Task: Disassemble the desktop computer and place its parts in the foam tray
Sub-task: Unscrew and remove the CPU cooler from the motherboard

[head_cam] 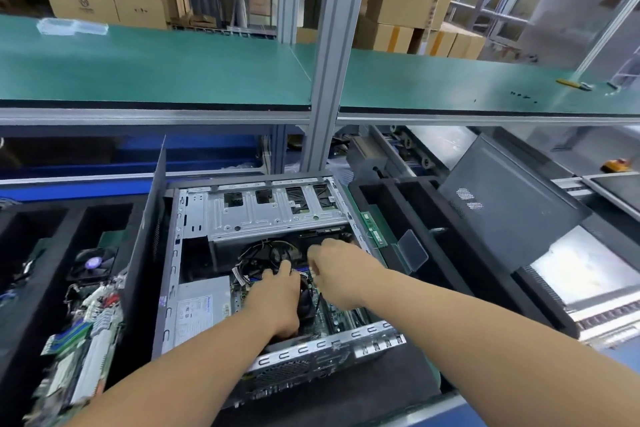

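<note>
Both hands reach into the open computer case (249,218): left hand (277,291) rests on the cooler fan (306,298) (fingers relaxed), right hand (337,270) curls over cables (256,253); its grip I cannot tell.

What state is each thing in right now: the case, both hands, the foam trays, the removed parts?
Computer case: open, side panel off.
Left hand: inside the case, on the black fan.
Right hand: inside the case, fingers curled near the cables; grip unclear.
Left foam tray: holds a circuit board.
Right foam tray: holds a memory stick.

light: bright, even | edges: wide-angle bowing; soft blur | glare: panel (585,270) at right
</note>
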